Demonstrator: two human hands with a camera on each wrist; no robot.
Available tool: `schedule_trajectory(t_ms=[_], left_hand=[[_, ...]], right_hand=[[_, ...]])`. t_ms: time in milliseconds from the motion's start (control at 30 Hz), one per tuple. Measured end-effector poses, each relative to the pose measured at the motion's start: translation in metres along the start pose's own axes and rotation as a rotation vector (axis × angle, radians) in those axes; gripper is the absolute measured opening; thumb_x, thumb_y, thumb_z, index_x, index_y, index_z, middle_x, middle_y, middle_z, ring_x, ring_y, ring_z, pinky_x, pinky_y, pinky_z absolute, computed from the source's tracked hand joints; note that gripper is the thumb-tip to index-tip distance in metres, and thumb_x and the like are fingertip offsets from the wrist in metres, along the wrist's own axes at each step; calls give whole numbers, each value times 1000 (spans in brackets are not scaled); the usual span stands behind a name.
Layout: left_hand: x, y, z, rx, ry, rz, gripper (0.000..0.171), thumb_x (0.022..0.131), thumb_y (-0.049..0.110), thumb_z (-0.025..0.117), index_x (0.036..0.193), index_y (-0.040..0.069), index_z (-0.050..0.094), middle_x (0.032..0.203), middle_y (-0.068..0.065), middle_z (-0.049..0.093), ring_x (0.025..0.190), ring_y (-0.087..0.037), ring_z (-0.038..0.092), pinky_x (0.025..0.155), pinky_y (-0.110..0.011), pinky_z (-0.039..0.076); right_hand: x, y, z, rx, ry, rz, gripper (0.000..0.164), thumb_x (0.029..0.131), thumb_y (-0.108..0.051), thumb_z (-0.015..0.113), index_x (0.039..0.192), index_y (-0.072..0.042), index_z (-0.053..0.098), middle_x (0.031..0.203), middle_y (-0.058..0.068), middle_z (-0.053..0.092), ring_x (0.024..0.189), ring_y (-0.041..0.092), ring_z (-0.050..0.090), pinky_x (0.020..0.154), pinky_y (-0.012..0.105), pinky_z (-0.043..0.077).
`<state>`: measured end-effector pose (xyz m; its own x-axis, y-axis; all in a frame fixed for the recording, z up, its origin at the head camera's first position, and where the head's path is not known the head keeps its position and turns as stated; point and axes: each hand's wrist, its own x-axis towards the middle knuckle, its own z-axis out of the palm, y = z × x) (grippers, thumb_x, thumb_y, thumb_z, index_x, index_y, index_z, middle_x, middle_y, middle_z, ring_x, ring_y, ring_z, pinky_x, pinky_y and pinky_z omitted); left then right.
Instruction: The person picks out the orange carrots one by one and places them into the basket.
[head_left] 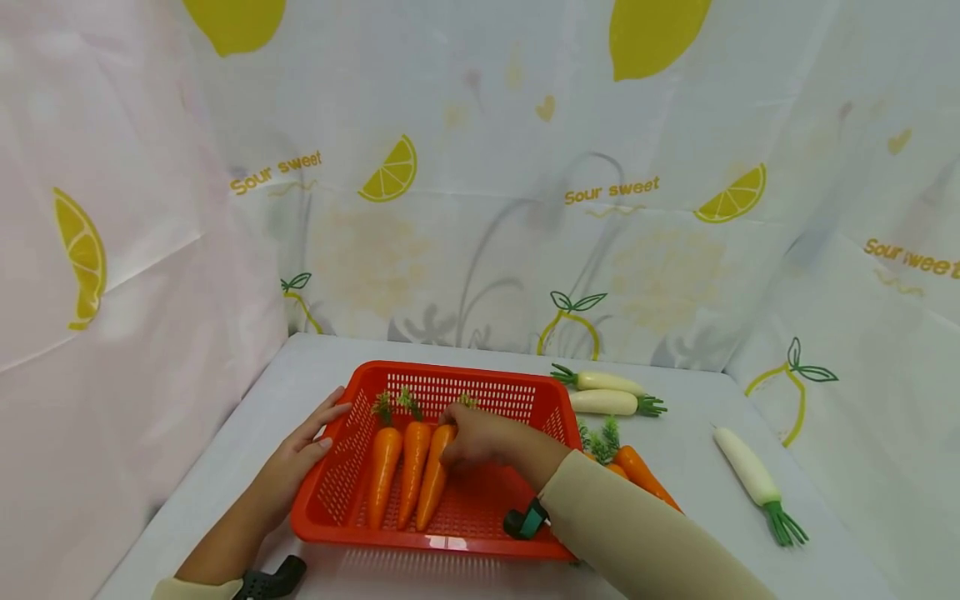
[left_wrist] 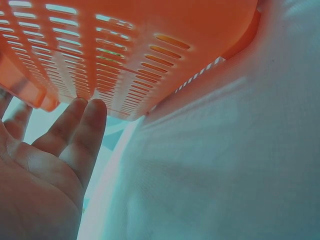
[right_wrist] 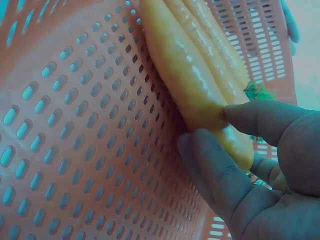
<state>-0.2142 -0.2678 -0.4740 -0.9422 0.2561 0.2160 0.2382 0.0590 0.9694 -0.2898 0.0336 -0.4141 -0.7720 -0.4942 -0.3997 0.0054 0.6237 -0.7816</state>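
A red plastic basket [head_left: 450, 543] with slotted walls stands on the white table, three orange carrots inside its left half. My right hand [head_left: 480, 437] reaches into the basket and pinches the rightmost carrot [head_left: 431, 492] near its leafy top; the right wrist view shows thumb and fingers on either side of this carrot [right_wrist: 185, 70]. Beside it lie the middle carrot [head_left: 412, 467] and the left carrot [head_left: 384, 467], side by side. My left hand [head_left: 296, 458] rests against the basket's left side, and in the left wrist view its extended fingers [left_wrist: 92, 125] touch the slotted outer wall.
Right of the basket lie more carrots [head_left: 645, 475], partly hidden by my right sleeve. Two white radishes [head_left: 603, 403] are behind them, and another white radish [head_left: 750, 467] is at the far right. A lemon-print curtain [head_left: 480, 250] encloses the table.
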Motion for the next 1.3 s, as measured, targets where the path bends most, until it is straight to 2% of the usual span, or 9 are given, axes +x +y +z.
schedule_trajectory(t_ms=[167,500,600,867,1067,1200,1300], left_hand=[[1,0,-1,7,-1,1,51,113,21,41,161,6,37,178,-1,4,137,19,35,96,-25,56],[0,2,2,0,-6,7,50,112,20,42,160,5,38,178,-5,4,137,19,32,97,-24,55],[0,1,2,-1,-5,-1,50,112,20,42,160,5,37,178,-4,4,137,19,33,97,-24,55],[1,-1,-1,19,1,-10,50,113,22,42,160,7,38,178,-3,4,137,18,32,97,-24,55],[1,-2,-1,8,-4,-11,50,113,22,41,160,6,37,178,-4,3,139,17,30,98,-24,54],[0,-1,0,27,1,-16,50,113,23,41,161,7,37,178,-3,3,148,7,25,98,-23,54],[0,0,-1,35,3,-17,50,113,23,41,160,7,37,178,-4,3,149,7,23,98,-23,54]], right_hand=[[0,0,-2,-89,9,-15,46,87,-7,81,125,-12,55,111,9,59,100,26,59,91,43,57],[-1,2,-1,-114,2,5,50,87,-13,83,130,-17,59,116,6,61,105,26,60,99,47,56],[-1,2,-1,-107,-2,5,51,87,-13,83,132,-18,59,117,6,61,105,25,60,98,46,57],[-2,1,-1,-3,-30,11,52,88,-7,81,135,-14,60,114,8,62,97,27,66,86,44,62],[-5,-2,-4,-15,-35,20,50,89,-10,82,134,-15,60,113,9,64,93,28,69,87,47,62],[-7,-4,-6,-39,-23,32,51,89,-15,83,135,-15,60,116,8,63,93,28,69,88,48,62],[-10,-7,-8,-38,-4,43,51,91,-18,81,137,-15,60,114,8,65,94,29,68,86,49,62]])
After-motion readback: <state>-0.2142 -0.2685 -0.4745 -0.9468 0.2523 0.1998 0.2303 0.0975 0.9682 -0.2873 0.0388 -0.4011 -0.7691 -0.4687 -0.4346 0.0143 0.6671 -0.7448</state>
